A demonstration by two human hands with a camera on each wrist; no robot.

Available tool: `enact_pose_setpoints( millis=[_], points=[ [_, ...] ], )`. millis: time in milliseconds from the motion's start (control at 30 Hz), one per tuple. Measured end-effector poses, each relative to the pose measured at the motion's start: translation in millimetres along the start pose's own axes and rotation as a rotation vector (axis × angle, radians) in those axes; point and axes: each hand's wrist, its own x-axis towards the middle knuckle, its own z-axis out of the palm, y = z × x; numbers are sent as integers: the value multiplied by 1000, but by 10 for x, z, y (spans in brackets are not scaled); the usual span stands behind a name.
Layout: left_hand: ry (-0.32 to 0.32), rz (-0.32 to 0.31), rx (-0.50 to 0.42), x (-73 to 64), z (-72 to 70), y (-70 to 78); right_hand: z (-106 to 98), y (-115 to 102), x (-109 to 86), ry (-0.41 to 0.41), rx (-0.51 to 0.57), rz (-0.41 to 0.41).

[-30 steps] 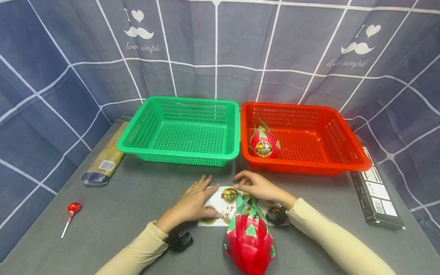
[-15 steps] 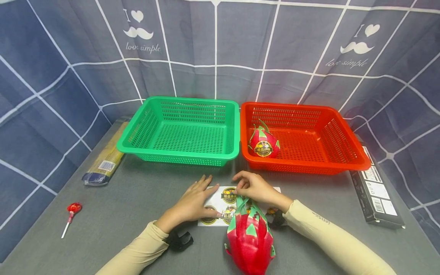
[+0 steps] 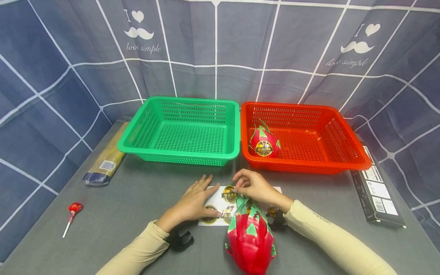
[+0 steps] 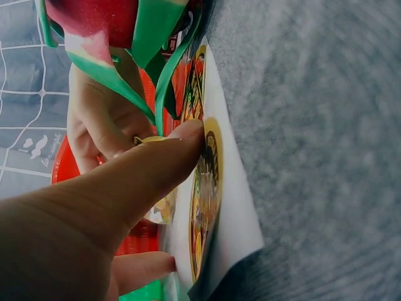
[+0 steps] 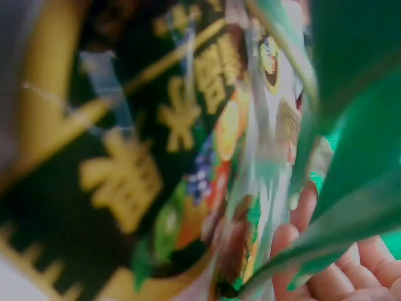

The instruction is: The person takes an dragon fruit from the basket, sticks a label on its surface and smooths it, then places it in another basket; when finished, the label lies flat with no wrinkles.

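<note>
My left hand (image 3: 194, 202) rests with fingers spread on a white sheet of round stickers (image 3: 217, 195), its thumb pressing near the lower stickers. At the sheet's upper middle, my right hand (image 3: 256, 187) has thumb and index finger together, pinching the edge of a gold-and-black sticker (image 3: 228, 194). The left wrist view shows a lifted gold edge at those fingertips, partly behind my left thumb. A red dragon fruit (image 3: 251, 244) with green leaf tips lies before me, hiding part of the sheet. Large sticker print and blurred green leaves fill most of the right wrist view.
Behind the hands stand a green basket (image 3: 189, 157) and a red basket (image 3: 299, 166); the red one holds a stickered dragon fruit (image 3: 262, 141). At left lie a yellow pasta packet (image 3: 107, 156) and a lollipop (image 3: 74, 208). A black box (image 3: 379, 196) lies at right.
My right hand has shifted slightly left and its fingers have curled in at the sticker's edge. The left hand and the dragon fruit have stayed put.
</note>
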Motion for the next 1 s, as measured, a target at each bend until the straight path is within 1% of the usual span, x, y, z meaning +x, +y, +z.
enact_pose_setpoints(
  millis=[133, 267, 367, 533, 600, 800, 933, 1000],
  points=[
    [1, 5, -1, 5, -1, -2, -22, 5, 11, 2, 62, 0],
    [1, 9, 4, 6, -5, 0, -53, -13, 0, -3, 110, -36],
    [0, 9, 11, 8, -5, -1, -76, -20, -20, -11, 133, -81],
    [1, 9, 17, 10, -5, -3, -103, -17, -57, 19, 95, -126],
    [1, 8, 18, 8, -7, -1, -112, -19, -74, 25, 79, -125],
    [1, 2, 16, 8, -4, 2, -155, -63, -153, 19, 82, -113],
    [-6, -4, 2, 5, -5, 1, -197, -68, -198, 48, 36, -124],
    [-12, -11, -24, 4, -10, -2, -219, -67, -224, 64, 22, -133]
  ],
)
